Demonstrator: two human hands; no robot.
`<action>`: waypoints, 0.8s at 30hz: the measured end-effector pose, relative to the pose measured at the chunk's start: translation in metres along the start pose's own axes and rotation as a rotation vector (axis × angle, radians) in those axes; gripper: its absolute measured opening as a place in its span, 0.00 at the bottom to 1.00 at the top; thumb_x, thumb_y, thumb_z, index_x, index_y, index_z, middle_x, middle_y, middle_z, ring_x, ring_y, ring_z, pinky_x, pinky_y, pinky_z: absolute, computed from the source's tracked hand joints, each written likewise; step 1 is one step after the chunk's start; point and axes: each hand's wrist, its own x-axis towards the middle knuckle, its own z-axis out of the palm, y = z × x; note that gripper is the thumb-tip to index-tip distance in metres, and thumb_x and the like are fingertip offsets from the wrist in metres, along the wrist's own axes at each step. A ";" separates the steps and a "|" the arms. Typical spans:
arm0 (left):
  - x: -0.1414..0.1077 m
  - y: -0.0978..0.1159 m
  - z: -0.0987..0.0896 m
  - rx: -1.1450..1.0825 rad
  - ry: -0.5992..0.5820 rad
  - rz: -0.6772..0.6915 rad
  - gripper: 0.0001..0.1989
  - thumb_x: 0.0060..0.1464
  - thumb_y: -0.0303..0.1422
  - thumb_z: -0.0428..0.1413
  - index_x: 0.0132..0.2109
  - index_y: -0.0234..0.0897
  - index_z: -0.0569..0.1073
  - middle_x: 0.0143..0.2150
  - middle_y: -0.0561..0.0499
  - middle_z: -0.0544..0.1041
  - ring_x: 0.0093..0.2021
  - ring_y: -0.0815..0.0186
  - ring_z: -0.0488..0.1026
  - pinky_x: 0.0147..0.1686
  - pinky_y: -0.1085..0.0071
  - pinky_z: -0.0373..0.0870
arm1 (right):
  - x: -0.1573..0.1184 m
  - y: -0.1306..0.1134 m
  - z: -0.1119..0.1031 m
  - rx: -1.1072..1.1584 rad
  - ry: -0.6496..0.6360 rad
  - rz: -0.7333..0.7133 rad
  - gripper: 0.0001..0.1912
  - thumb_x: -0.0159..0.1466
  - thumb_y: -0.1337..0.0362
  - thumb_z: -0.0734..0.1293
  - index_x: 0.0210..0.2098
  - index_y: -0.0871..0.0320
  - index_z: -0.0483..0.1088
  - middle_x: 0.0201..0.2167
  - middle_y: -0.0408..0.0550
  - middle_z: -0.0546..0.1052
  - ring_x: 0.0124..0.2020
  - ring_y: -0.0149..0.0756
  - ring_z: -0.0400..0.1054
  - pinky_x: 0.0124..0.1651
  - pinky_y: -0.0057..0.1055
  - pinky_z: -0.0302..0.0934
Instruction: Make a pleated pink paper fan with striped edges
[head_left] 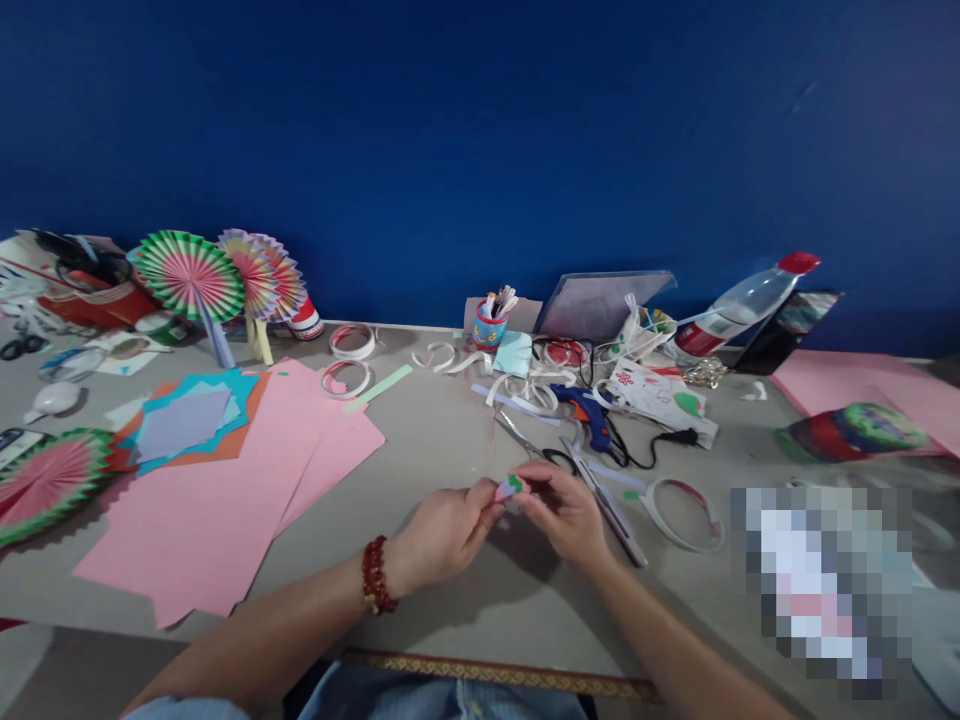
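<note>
Over the middle of the grey table, a small paper piece (510,488), pink and lilac with green on top, is pinched between both hands. My left hand (450,530), below a red bead bracelet (377,575), grips its left side with thumb and fingertips. On the right side, the thumb and fingers of my right hand (566,515) close on it near the green part. Scissors (525,435) lie just beyond my right hand, with a long grey and pink tool (611,510) to its right.
Pink sheets (217,500) and paper fans (191,275) occupy the left. Behind the hands are tape rolls (352,342), paper strips, a blue glue gun (592,415) with a black cord, and a pen cup (490,327). A bottle (742,310) leans at the back right.
</note>
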 end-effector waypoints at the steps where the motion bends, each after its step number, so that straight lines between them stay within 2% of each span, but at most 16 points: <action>1: 0.000 0.000 0.000 0.005 0.005 0.002 0.14 0.70 0.38 0.38 0.49 0.37 0.64 0.34 0.45 0.78 0.30 0.60 0.74 0.28 0.71 0.57 | 0.000 0.000 0.000 -0.035 -0.024 -0.025 0.11 0.64 0.60 0.69 0.46 0.52 0.77 0.34 0.49 0.80 0.32 0.38 0.73 0.36 0.32 0.68; 4: 0.000 0.000 0.001 0.050 0.012 0.003 0.13 0.70 0.37 0.37 0.47 0.37 0.64 0.34 0.45 0.78 0.31 0.60 0.75 0.28 0.70 0.58 | -0.001 0.002 0.000 -0.170 -0.085 -0.112 0.17 0.69 0.61 0.63 0.56 0.52 0.72 0.41 0.51 0.80 0.40 0.40 0.75 0.42 0.34 0.69; 7: 0.000 0.000 0.002 0.121 0.017 0.010 0.13 0.70 0.36 0.37 0.46 0.37 0.62 0.33 0.46 0.78 0.30 0.59 0.76 0.28 0.70 0.58 | -0.003 0.005 0.002 -0.325 -0.097 -0.134 0.21 0.71 0.62 0.59 0.62 0.53 0.66 0.46 0.53 0.79 0.44 0.41 0.74 0.43 0.34 0.70; 14: 0.002 -0.004 0.003 0.200 0.017 -0.011 0.12 0.71 0.38 0.37 0.46 0.37 0.61 0.34 0.47 0.79 0.31 0.58 0.78 0.26 0.69 0.57 | -0.006 0.008 0.003 -0.486 -0.123 -0.165 0.26 0.73 0.65 0.55 0.69 0.51 0.54 0.52 0.55 0.75 0.50 0.41 0.73 0.47 0.34 0.70; 19: 0.002 -0.004 0.003 0.196 0.008 -0.027 0.12 0.70 0.38 0.37 0.46 0.37 0.61 0.33 0.47 0.79 0.30 0.59 0.78 0.26 0.70 0.58 | -0.006 0.007 0.004 -0.505 -0.130 -0.160 0.26 0.73 0.64 0.54 0.69 0.51 0.54 0.54 0.54 0.74 0.51 0.41 0.73 0.46 0.32 0.70; 24: 0.002 -0.005 0.005 0.171 0.006 -0.013 0.14 0.70 0.36 0.37 0.48 0.36 0.63 0.34 0.45 0.80 0.30 0.58 0.77 0.27 0.69 0.61 | -0.007 0.009 0.004 -0.346 -0.137 -0.081 0.23 0.73 0.62 0.55 0.66 0.50 0.60 0.51 0.54 0.76 0.49 0.41 0.72 0.50 0.34 0.68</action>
